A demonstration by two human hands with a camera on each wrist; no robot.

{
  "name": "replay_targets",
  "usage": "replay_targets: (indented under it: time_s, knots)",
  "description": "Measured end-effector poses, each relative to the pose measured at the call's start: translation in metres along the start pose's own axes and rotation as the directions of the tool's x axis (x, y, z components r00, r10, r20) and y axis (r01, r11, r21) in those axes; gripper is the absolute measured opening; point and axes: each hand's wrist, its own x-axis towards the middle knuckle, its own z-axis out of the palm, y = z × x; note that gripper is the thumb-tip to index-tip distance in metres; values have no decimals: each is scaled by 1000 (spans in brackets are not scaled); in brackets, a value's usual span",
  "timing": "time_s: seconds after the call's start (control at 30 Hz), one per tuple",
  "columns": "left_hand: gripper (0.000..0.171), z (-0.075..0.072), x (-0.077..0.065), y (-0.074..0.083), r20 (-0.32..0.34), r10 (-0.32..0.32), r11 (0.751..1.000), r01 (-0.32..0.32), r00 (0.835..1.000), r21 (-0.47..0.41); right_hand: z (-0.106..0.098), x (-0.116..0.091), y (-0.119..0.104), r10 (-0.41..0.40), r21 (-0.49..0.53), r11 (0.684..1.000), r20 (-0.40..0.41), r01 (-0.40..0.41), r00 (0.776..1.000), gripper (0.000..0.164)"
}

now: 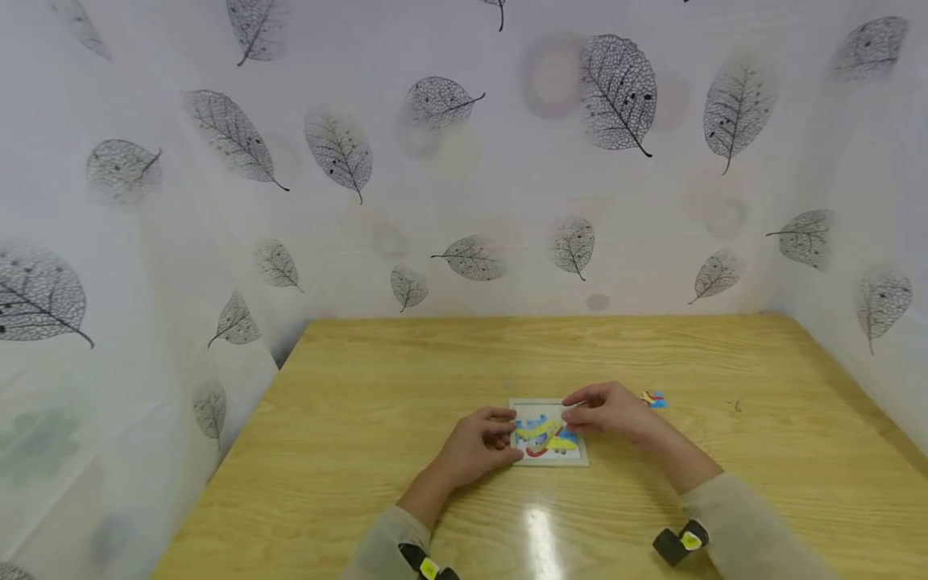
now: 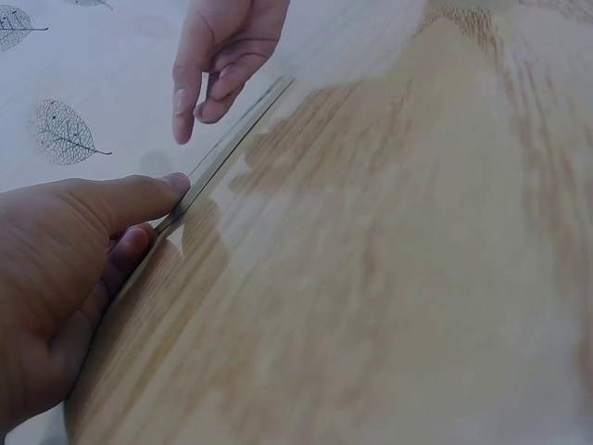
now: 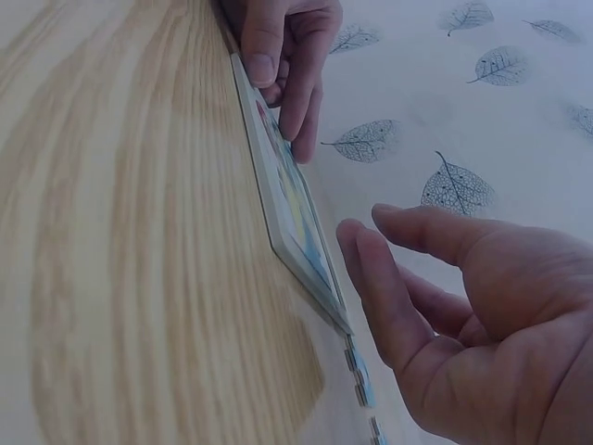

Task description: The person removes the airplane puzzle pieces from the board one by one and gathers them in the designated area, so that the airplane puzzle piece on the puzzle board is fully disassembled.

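In the head view, a framed jigsaw tray [image 1: 540, 408], flat on the wooden table [image 1: 362, 403] at the lower centre of the frame, partly filled with yellow, blue and red picture pieces [image 1: 558, 444]. Probably light and stiff, likely to slide if nudged; best taken by the rim, clear of the pieces, which could lift out. At its left edge, the left hand [image 1: 474, 443], thumb and bent fingers moderately spread, holding the rim. Over the upper right corner, the right hand [image 1: 612, 411]; just beyond it, loose jigsaw pieces [image 1: 658, 399], thin, likely best pinched by their edges. In the left wrist view, left thumb on the tray's thin edge at middle left, a curled finger just below; right hand at the upper centre, fingertips pointing down. In the right wrist view, tray slanting through the centre, right fingertips beside it with a narrow gap and nothing visible between them; contact with the rim impossible to tell; loose pieces at the lower centre.
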Motion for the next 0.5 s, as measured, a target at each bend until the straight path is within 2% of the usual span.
replay_targets:
  time_s: [0.5]
  knots:
    - [38,-1,-1,-2,-12,36,999,-36,999,-30,25,12,-8,-21,-41,999,134,27,991,44]
